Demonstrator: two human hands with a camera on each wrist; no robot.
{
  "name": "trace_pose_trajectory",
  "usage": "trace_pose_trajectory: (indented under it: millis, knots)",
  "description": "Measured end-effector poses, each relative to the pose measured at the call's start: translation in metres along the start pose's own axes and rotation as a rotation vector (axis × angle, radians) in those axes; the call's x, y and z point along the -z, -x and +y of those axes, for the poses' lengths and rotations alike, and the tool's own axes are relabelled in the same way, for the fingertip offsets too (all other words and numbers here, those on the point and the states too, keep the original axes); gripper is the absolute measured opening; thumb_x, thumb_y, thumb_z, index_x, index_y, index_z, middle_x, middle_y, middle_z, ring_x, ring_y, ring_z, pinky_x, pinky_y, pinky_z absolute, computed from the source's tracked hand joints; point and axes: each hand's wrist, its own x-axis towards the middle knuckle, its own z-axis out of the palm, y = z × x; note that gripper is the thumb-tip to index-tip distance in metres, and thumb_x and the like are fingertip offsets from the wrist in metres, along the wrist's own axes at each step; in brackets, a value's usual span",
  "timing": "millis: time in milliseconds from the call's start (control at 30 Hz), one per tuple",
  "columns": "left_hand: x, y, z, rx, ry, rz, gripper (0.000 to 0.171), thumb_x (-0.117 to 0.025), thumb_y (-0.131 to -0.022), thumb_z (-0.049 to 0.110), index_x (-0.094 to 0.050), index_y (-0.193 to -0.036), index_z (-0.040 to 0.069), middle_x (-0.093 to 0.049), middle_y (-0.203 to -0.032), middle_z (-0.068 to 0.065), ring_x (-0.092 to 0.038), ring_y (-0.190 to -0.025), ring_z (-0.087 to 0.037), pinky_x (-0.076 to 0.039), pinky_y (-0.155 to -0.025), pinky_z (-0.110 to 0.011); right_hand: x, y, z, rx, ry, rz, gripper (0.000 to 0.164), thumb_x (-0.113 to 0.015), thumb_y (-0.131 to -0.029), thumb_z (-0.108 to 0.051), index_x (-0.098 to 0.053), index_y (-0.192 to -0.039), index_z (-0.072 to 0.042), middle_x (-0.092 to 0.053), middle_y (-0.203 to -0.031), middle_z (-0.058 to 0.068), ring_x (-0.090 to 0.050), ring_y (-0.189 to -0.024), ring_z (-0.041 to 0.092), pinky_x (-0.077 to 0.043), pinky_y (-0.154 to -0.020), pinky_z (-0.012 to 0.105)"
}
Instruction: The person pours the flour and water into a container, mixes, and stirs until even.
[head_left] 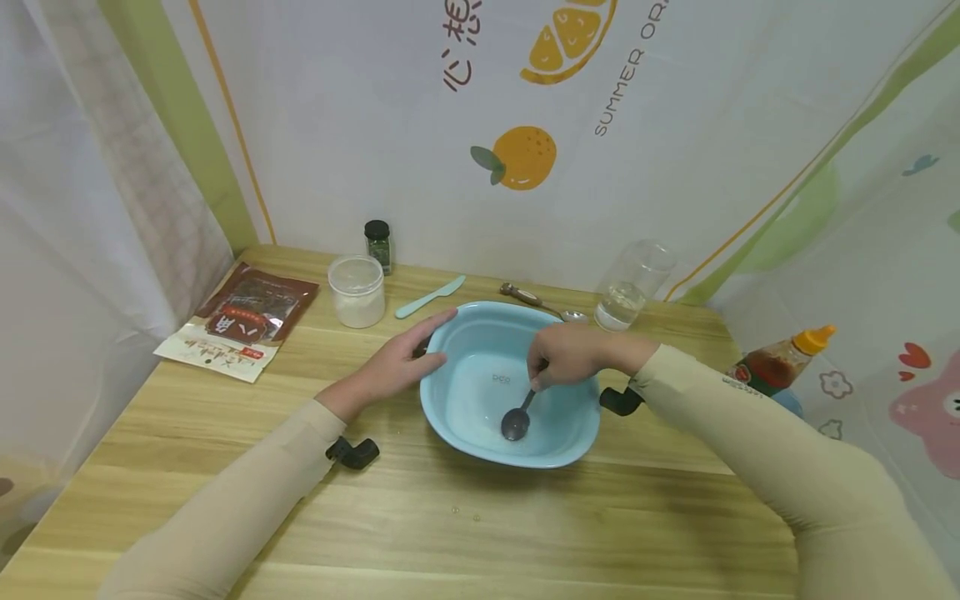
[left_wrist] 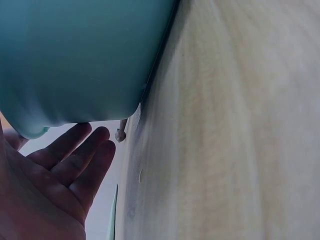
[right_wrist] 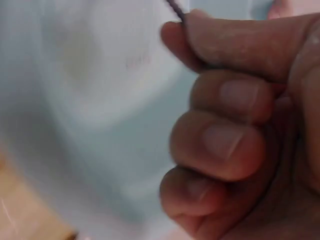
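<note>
A light blue basin [head_left: 510,458] stands on the wooden table in front of me. My left hand [head_left: 393,364] holds its left side, thumb over the rim. In the left wrist view, the fingers [left_wrist: 82,157] of that hand lie fairly straight against the outer wall. My right hand [head_left: 567,353] reaches over the basin and pinches the handle of a dark spoon [head_left: 515,423] between thumb and forefinger. The spoon's bowl is low inside the basin. In the right wrist view, the other fingers [right_wrist: 220,142] are curled into the palm and only a bit of handle shows.
Behind the basin are a jar of white powder [head_left: 358,302], a black-capped herb jar [head_left: 378,247], a pale green knife [head_left: 430,298], a metal spoon [head_left: 573,316] and a tilted clear container [head_left: 621,305]. A spice packet [head_left: 243,321] lies left; a sauce bottle [head_left: 780,362] is right.
</note>
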Motion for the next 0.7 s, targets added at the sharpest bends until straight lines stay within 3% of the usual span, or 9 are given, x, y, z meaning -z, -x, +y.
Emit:
trace_pose_trajectory:
  millis: [167, 333, 467, 633, 700]
  knots:
    - [0.001, -0.001, 0.000, -0.001, -0.013, -0.001, 0.072, -0.062, -0.111, 0.012, -0.030, -0.176, 0.009, -0.038, -0.177, -0.019, -0.058, -0.145, -0.046, -0.065, -0.103, -0.045, 0.007, 0.005, 0.006, -0.058, 0.022, -0.029, 0.013, -0.077, -0.104, -0.020, -0.084, -0.093, -0.016, -0.074, -0.085, -0.008, -0.064, -0.077, 0.010, -0.058, -0.073, 0.031]
    - [0.001, 0.001, 0.001, -0.003, -0.018, 0.003, 0.072, -0.062, -0.111, 0.014, -0.030, -0.176, 0.009, -0.037, -0.177, -0.019, -0.058, -0.145, -0.046, -0.065, -0.103, -0.045, 0.003, -0.009, -0.006, 0.032, -0.046, -0.031, 0.017, -0.074, -0.108, -0.023, -0.084, -0.097, -0.013, -0.072, -0.084, -0.007, -0.059, -0.076, 0.009, -0.053, -0.071, 0.029]
    - [0.001, 0.002, 0.001, -0.005, -0.011, 0.001, 0.073, -0.061, -0.111, 0.015, -0.030, -0.177, 0.009, -0.037, -0.177, -0.020, -0.060, -0.143, -0.046, -0.067, -0.100, -0.043, -0.002, -0.024, -0.014, 0.035, -0.034, 0.079, 0.019, -0.072, -0.110, -0.025, -0.084, -0.104, -0.012, -0.076, -0.089, -0.001, -0.060, -0.076, 0.010, -0.054, -0.071, 0.029]
    - [0.000, 0.001, 0.001, -0.002, -0.016, -0.003, 0.073, -0.061, -0.111, 0.016, -0.030, -0.177, 0.010, -0.036, -0.178, -0.019, -0.059, -0.144, -0.046, -0.067, -0.100, -0.041, 0.000, -0.029, -0.017, -0.120, 0.013, 0.244, 0.023, -0.069, -0.111, -0.026, -0.085, -0.109, -0.009, -0.078, -0.095, 0.002, -0.064, -0.075, 0.013, -0.056, -0.065, 0.031]
    - [0.000, 0.000, 0.001, -0.003, -0.024, -0.002, 0.073, -0.062, -0.111, 0.015, -0.030, -0.177, 0.010, -0.036, -0.178, -0.019, -0.058, -0.145, -0.046, -0.067, -0.100, -0.042, 0.002, -0.026, -0.015, -0.178, 0.025, 0.285, 0.024, -0.068, -0.111, -0.024, -0.083, -0.099, -0.009, -0.072, -0.085, -0.002, -0.058, -0.068, 0.012, -0.050, -0.059, 0.028]
